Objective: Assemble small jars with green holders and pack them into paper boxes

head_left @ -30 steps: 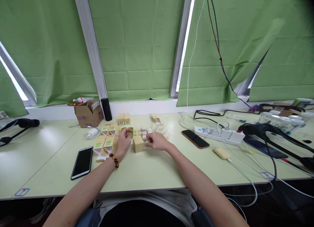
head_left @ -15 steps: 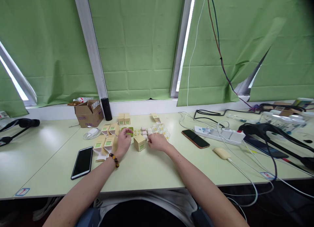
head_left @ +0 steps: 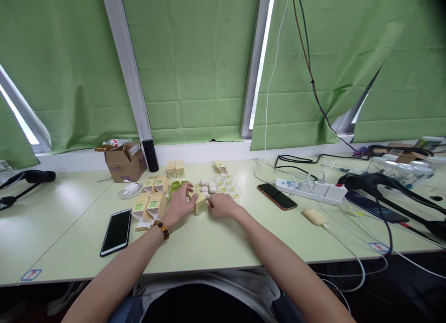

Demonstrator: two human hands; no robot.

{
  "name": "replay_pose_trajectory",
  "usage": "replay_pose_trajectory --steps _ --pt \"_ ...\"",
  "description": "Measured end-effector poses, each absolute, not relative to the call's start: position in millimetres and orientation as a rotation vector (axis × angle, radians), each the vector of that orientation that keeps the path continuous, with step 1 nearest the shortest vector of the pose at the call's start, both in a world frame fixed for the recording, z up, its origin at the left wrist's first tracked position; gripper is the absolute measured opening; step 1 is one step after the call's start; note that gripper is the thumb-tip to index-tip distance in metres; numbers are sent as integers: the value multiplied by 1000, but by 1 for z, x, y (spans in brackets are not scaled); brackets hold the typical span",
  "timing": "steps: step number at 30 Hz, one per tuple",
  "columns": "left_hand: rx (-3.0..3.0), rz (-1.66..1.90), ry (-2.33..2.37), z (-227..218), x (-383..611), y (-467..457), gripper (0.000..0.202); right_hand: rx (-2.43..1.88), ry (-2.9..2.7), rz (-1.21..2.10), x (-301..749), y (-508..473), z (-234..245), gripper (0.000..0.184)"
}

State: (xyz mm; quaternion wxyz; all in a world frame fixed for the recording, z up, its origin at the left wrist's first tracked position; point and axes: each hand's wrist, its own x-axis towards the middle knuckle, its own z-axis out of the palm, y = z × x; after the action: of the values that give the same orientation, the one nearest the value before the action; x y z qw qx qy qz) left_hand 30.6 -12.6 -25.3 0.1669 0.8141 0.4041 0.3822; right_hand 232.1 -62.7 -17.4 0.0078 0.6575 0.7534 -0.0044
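A small tan cardboard box (head_left: 200, 204) with a green label stands on the pale green table (head_left: 216, 241) between my two hands. My left hand (head_left: 179, 203), with a bead bracelet on the wrist, grips the box from its left side, fingers curled over its top. My right hand (head_left: 220, 205) rests just right of the box, fingers curled, touching it or close to it. Small white and pink cylinders (head_left: 208, 188) and clear cups with yellow contents (head_left: 228, 186) lie just behind. More tan boxes (head_left: 153, 202) stand to the left.
A black phone (head_left: 116, 231) lies at the left, another phone (head_left: 277, 196) at the right beside a white power strip (head_left: 310, 189) with many cables. An open cardboard box (head_left: 125, 161) and a black cylinder (head_left: 151, 155) stand by the window. Headsets lie at both table ends.
My left hand moved right from the green item and closed on the tan box. The box shifted slightly away from me, and my right hand drew in beside it.
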Motion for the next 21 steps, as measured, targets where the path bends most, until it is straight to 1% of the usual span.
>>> replay_pose_trajectory --steps 2,5,7,11,13,16,19,21 --pt "2476 976 1194 -18 32 -20 47 2056 2360 -27 231 -63 -19 27" --pt "2660 802 1236 -11 34 -27 56 2055 2370 -38 231 -62 -20 27" --pt "2740 686 1252 -9 35 -30 56 2055 2378 -41 231 -62 -21 26" --pt "2838 525 1218 -5 36 -31 46 2054 2389 -46 230 -63 -21 26" --pt "2876 500 1204 0 36 -29 46 2054 2391 -54 229 -63 -20 26" --pt "2932 512 1214 17 35 -14 52 2056 2389 -67 228 -63 -19 26" --pt "2961 614 1170 40 39 16 58 2055 2392 -73 228 -65 -18 26" --pt "2940 660 1224 53 45 42 58 2054 2393 -77 227 -66 -17 26"
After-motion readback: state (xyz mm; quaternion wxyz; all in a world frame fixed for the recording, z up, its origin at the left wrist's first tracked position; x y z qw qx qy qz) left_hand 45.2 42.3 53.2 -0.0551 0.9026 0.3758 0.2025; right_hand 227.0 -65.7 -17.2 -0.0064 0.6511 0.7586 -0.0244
